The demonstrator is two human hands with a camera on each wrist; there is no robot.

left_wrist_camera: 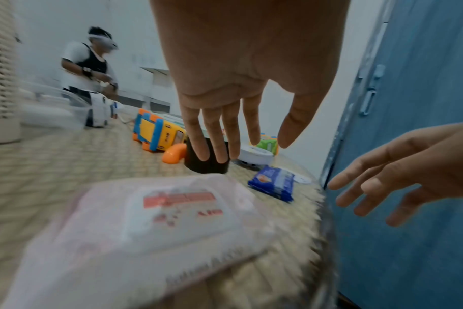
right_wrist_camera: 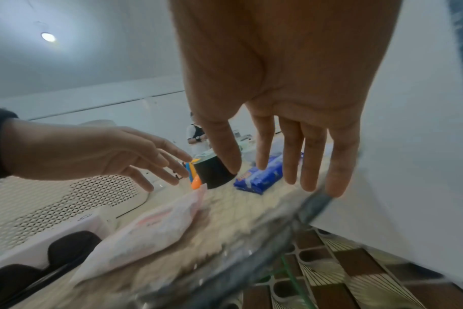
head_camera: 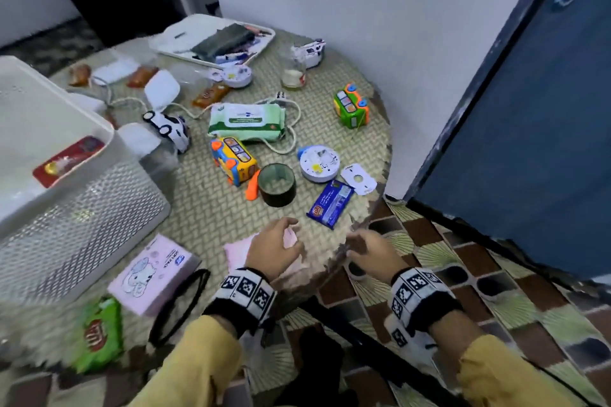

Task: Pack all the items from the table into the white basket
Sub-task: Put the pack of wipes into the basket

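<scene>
Hands, left (head_camera: 276,251) above pink pack (left_wrist_camera: 156,219) and right (head_camera: 373,253) at counter (head_camera: 211,218) edge, both open w/ nothing held.

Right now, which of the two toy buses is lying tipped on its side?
The yellow bus, beside the black tape roll. It lies tipped over with an orange wheel up; the green bus near the wall stands upright.

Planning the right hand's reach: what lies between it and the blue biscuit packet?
Only bare woven mat at the table's edge, best seen in the head view, separates the right hand from the blue biscuit packet.
</scene>
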